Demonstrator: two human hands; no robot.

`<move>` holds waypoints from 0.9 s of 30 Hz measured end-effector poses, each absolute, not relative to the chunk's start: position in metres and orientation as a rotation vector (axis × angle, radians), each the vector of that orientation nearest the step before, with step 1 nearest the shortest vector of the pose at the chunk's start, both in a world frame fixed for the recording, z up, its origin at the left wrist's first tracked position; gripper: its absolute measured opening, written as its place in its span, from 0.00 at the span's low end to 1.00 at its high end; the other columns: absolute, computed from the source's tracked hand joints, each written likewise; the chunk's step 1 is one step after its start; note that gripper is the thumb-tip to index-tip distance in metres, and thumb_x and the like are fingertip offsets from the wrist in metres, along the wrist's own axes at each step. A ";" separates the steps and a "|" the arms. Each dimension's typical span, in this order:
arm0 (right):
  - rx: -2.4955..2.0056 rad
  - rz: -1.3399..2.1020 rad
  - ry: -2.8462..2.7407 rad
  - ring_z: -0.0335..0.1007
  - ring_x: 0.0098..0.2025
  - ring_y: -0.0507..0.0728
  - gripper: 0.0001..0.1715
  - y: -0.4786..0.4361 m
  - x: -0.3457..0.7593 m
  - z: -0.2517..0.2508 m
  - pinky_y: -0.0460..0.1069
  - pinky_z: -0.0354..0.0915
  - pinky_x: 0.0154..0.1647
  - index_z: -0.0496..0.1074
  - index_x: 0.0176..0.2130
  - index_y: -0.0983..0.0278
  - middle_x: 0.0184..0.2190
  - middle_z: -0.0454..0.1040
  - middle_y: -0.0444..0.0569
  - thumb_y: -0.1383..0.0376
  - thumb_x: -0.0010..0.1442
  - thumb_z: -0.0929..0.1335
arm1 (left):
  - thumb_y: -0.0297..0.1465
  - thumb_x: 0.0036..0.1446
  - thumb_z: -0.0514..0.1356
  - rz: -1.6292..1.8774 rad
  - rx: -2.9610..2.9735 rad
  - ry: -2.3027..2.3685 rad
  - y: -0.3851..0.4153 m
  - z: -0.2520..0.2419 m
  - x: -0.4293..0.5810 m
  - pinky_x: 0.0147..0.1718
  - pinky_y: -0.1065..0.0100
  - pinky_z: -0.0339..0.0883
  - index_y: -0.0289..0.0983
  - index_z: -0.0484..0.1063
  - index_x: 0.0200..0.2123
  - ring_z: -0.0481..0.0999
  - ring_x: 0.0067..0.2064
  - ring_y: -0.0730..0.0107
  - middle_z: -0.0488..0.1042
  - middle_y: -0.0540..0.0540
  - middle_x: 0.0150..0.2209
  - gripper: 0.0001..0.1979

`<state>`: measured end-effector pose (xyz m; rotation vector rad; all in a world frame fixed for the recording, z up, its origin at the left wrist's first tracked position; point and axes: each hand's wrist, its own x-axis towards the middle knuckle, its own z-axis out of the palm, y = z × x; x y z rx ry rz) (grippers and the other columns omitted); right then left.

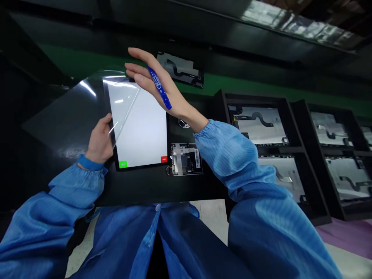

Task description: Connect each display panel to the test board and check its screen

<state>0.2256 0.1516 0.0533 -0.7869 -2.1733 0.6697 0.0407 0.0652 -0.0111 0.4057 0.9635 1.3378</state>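
Observation:
A tablet (143, 130) with a lit white screen lies on the black work surface, a green patch and a red patch at its bottom corners. My left hand (100, 140) grips the tablet's left edge together with a clear film (87, 106) that lifts off to the left. My right hand (154, 83) hovers over the screen's top right, fingers stretched out, with a blue marker pen (159, 88) clamped between the fingers and the palm.
A small circuit board (186, 159) with wires lies just right of the tablet. Black trays (221, 104) holding display panels (258, 124) stand at the right, with further trays (334, 131) beyond. Another panel (181, 69) rests behind my right hand. A green strip runs along the back.

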 end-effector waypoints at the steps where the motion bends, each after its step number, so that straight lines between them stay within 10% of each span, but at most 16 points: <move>1: -0.806 0.652 -2.159 0.61 0.68 0.57 0.36 0.154 0.220 0.054 0.50 0.67 0.63 0.62 0.63 0.49 0.67 0.61 0.37 0.38 0.66 0.53 | 0.32 0.67 0.49 1.355 0.408 0.956 0.067 -0.009 0.040 0.59 0.51 0.69 0.32 0.76 0.43 0.76 0.56 0.51 0.82 0.42 0.39 0.16; 9: -0.275 0.889 -2.052 0.51 0.72 0.55 0.43 0.195 0.167 0.045 0.50 0.53 0.73 0.47 0.64 0.61 0.71 0.49 0.54 0.36 0.66 0.55 | 0.38 0.70 0.49 1.497 0.573 0.794 0.082 -0.006 0.012 0.64 0.51 0.60 0.29 0.71 0.54 0.70 0.62 0.53 0.78 0.39 0.52 0.21; 14: -0.313 0.740 -2.049 0.53 0.69 0.42 0.34 0.195 0.147 0.055 0.38 0.54 0.70 0.50 0.63 0.53 0.68 0.56 0.37 0.38 0.68 0.55 | 0.37 0.71 0.48 1.531 0.603 0.722 0.088 -0.002 -0.003 0.65 0.54 0.57 0.30 0.70 0.56 0.65 0.65 0.59 0.77 0.43 0.55 0.22; 21: -0.557 0.373 -2.232 0.55 0.70 0.50 0.25 0.170 0.152 0.080 0.39 0.61 0.64 0.59 0.64 0.53 0.69 0.59 0.39 0.59 0.70 0.60 | 0.35 0.71 0.48 1.567 0.561 0.780 0.093 0.001 -0.004 0.64 0.57 0.57 0.30 0.72 0.54 0.65 0.65 0.61 0.78 0.46 0.53 0.19; 27: -0.782 0.513 -1.929 0.76 0.40 0.42 0.07 0.164 0.176 0.102 0.34 0.68 0.44 0.63 0.49 0.61 0.44 0.76 0.42 0.66 0.73 0.59 | 0.33 0.71 0.49 1.560 0.513 0.808 0.090 -0.002 -0.008 0.64 0.58 0.58 0.29 0.75 0.49 0.71 0.60 0.60 0.82 0.46 0.43 0.18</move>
